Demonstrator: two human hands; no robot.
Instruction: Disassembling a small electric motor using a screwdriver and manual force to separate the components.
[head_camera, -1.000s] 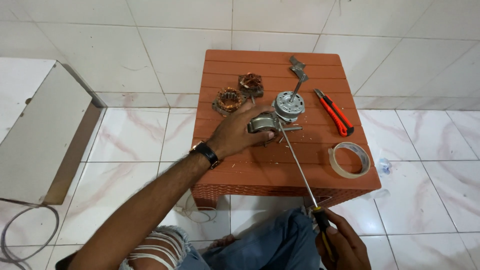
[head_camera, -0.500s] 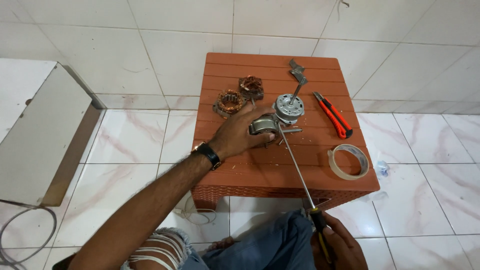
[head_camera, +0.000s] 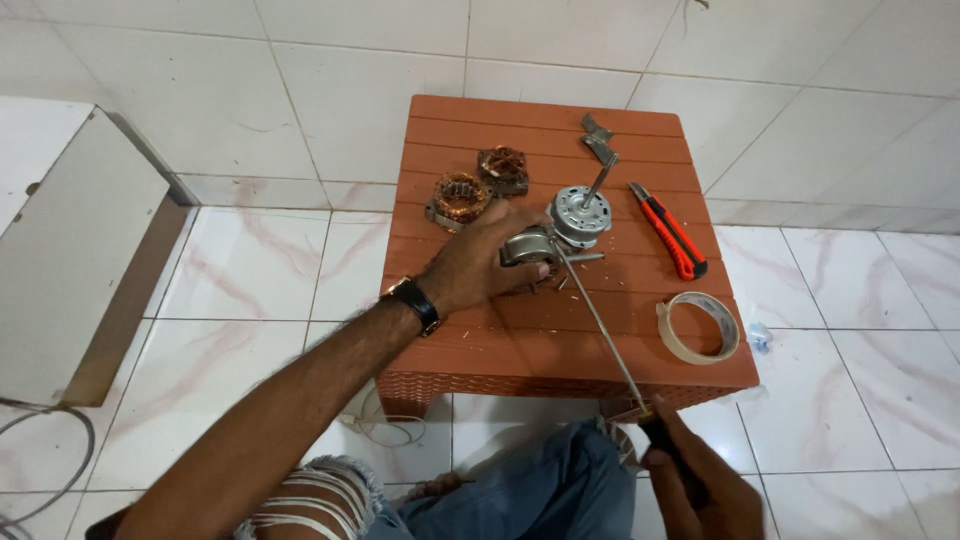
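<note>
So the left hand (head_camera: 478, 268) is reaching out over the low orange table (head_camera: 560, 345), fingers wrapped down on a curved metal motor housing (head_camera: 527, 247) near the middle of the tabletop, pinning it in place. The right hand (head_camera: 700, 485) is way back at the near edge, down by the person's knee, closed around the dark handle of a long screwdriver (head_camera: 600, 322). Its thin shaft runs diagonally from that hand up and to the left, with the tip landing right at the housing, just beside the left hand's fingertips. The two hands are well apart, linked only by that shaft.

Touching the housing on its far right is a round silver motor core (head_camera: 580, 213) with a shaft sticking up. Farther left sit two copper-wound stators (head_camera: 460, 197). Off to the right there's a red utility knife (head_camera: 668, 229), and nearer, a roll of tape (head_camera: 698, 327)
</note>
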